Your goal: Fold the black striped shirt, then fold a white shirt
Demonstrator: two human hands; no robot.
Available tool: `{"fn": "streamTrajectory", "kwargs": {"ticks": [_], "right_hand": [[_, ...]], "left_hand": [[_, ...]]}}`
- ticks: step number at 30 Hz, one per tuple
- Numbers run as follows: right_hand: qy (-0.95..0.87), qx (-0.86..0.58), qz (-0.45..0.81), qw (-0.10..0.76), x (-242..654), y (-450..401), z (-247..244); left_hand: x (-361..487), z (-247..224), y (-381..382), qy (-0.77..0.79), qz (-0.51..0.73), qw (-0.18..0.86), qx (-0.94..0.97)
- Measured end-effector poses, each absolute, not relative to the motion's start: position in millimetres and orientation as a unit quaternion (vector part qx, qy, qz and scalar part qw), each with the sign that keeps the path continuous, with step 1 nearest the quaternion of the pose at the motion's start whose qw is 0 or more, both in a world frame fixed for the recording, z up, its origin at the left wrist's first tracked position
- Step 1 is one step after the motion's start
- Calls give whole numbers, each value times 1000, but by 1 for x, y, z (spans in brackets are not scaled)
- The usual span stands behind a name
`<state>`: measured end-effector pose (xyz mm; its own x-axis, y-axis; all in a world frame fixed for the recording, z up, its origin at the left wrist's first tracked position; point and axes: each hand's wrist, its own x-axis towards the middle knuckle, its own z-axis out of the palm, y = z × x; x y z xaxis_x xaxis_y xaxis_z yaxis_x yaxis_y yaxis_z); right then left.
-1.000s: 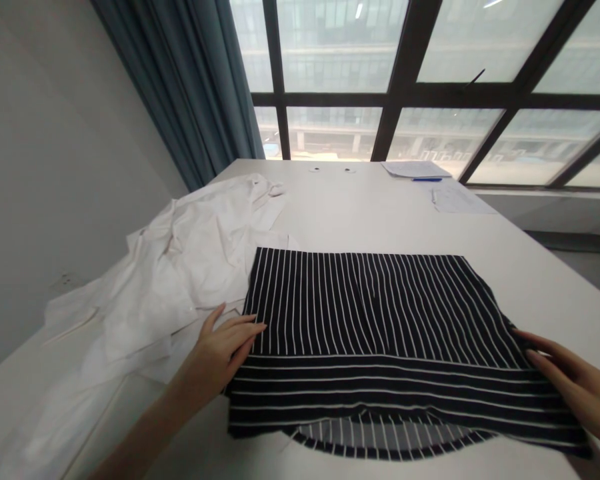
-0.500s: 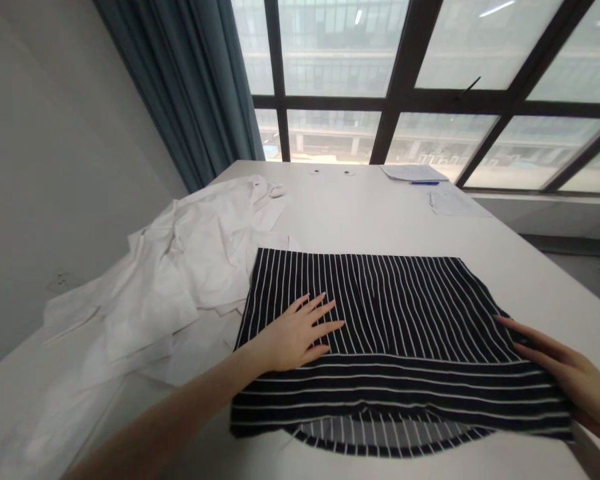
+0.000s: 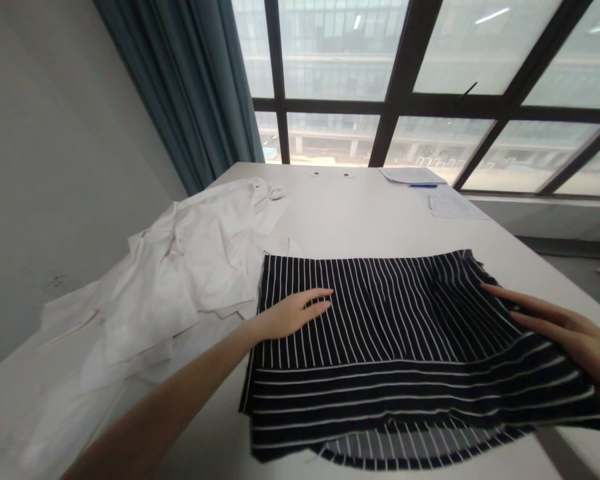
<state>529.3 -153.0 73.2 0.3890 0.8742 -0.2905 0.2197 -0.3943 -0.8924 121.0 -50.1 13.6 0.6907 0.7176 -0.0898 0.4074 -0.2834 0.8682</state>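
A black garment with white stripes (image 3: 380,307) is spread over the white table in front of me. Along its near side runs a band with stripes crosswise to the rest, and below that a curved opening shows a grey inside. My left hand (image 3: 293,315) lies over the garment's left part, palm down, thumb and fingers apart. At the right side, my right hand (image 3: 565,327) has two long digits on the cloth, which is rumpled and raised around them. Its other fingers are hidden, and the cloth looks caught in that hand.
A heap of crumpled white cloth (image 3: 210,247) covers the table's left side. Papers (image 3: 413,175) and a blue pen (image 3: 423,186) lie at the far right of the table (image 3: 340,213). Behind stand a blue curtain (image 3: 200,87) and a window with dark frames.
The garment has shifted right, and its right side is now rumpled and raised. My left hand's spread fingers have drawn closer together. My right hand has moved slightly up and left.
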Motion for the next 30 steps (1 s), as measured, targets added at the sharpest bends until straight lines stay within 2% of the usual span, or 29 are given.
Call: {"fn": "streamTrajectory", "kwargs": {"ticks": [4, 7, 11, 17, 22, 27, 30], "right_hand": [[-567, -592, 468, 330, 455, -129, 108], [-679, -448, 513, 275, 398, -111, 111], [-742, -341, 525, 239, 330, -103, 84], [-786, -334, 485, 190, 279, -109, 40], [-801, -323, 471, 180, 271, -111, 39], [-801, -302, 473, 209, 262, -117, 38], [-803, -265, 505, 171, 260, -125, 36]], "left_hand": [[127, 39, -21, 328, 243, 725, 554], [129, 52, -9, 301, 269, 788, 466], [115, 48, -5, 314, 305, 763, 476], [90, 23, -7, 405, 354, 673, 508], [82, 17, 0, 486, 383, 587, 522], [65, 19, 7, 491, 378, 579, 530], [56, 16, 10, 508, 355, 569, 541]]}}
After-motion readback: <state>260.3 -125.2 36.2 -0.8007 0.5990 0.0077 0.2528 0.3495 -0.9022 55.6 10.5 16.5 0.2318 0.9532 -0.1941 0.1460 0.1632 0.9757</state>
